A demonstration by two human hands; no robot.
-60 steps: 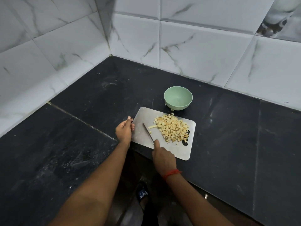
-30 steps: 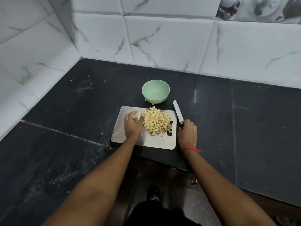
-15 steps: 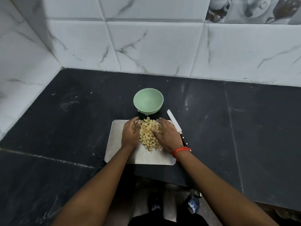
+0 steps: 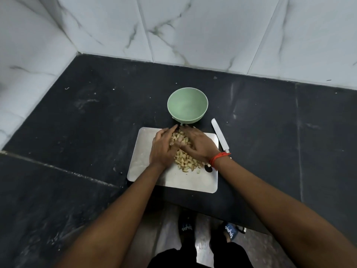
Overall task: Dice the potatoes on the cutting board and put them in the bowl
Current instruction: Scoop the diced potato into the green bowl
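A pile of diced potatoes lies on the steel cutting board. My left hand cups the pile from the left and my right hand, with a red thread at the wrist, cups it from the right. Their curled fingers meet at the far end of the pile, with dice showing between them and behind the palms. The pale green bowl stands empty just beyond the board's far edge. The knife lies on the counter to the right of the board, held by neither hand.
The black stone counter runs into a corner of white marbled wall tiles. Its front edge is just behind the board, with my feet in sandals on the floor below.
My right hand laid the knife on the counter to the right of the board. Both hands then closed in around the potato pile and gathered it toward the bowl.
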